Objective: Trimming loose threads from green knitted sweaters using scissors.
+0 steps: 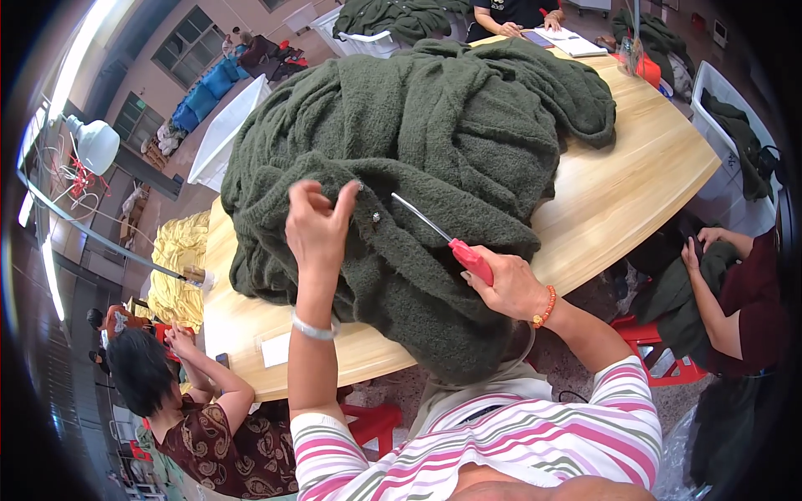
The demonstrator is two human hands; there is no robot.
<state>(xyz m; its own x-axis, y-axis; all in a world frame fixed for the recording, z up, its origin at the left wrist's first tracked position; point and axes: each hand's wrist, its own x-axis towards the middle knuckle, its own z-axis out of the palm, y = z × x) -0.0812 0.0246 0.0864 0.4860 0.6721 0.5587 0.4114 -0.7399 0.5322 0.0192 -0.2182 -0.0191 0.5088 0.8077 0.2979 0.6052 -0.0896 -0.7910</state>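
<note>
A large heap of dark green fleece fabric (434, 125) covers the middle of the table, and one fold hangs over the near edge. My left hand (317, 221) is raised over the near left of the heap, its thumb apart from the partly curled fingers, with nothing visible between them. Close to it, a small shiny piece (375, 217) sits on the fleece. My right hand (511, 284) is closed around the red handle of a screwdriver-like tool (473, 260). The tool's thin metal shaft points up and left over the fleece, toward my left hand.
The pale wooden table (643, 167) curves around me. Yellow cloth (178, 255) is piled at its left, near a lamp (93, 144) on an arm. People sit left (200, 401), right (735, 292) and across (514, 17). White bins (230, 125) stand around; a red stool (660, 355) is at right.
</note>
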